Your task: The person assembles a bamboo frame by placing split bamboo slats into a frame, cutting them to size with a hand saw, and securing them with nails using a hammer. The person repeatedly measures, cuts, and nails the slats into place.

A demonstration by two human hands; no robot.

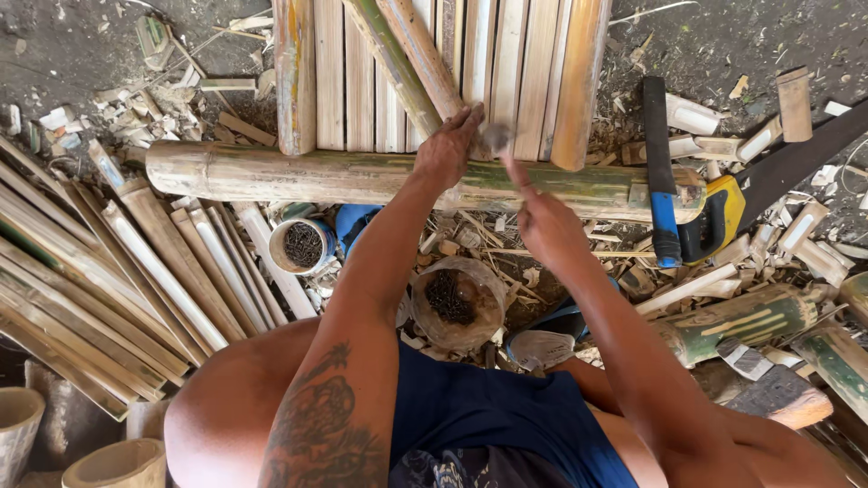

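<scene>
Left hand (445,149) presses flat on a split bamboo slat (420,54) where it crosses the thick bamboo pole (271,173). Right hand (542,221), just right of it, is closed on a blurred hammer (495,137) over that same pole. Slats look stiff, light and splintery, so probably grip mid-length, away from cut edges. Nail tubs (303,244) sit just below the pole, a saw (723,212) at its right end; open room is tight.
</scene>
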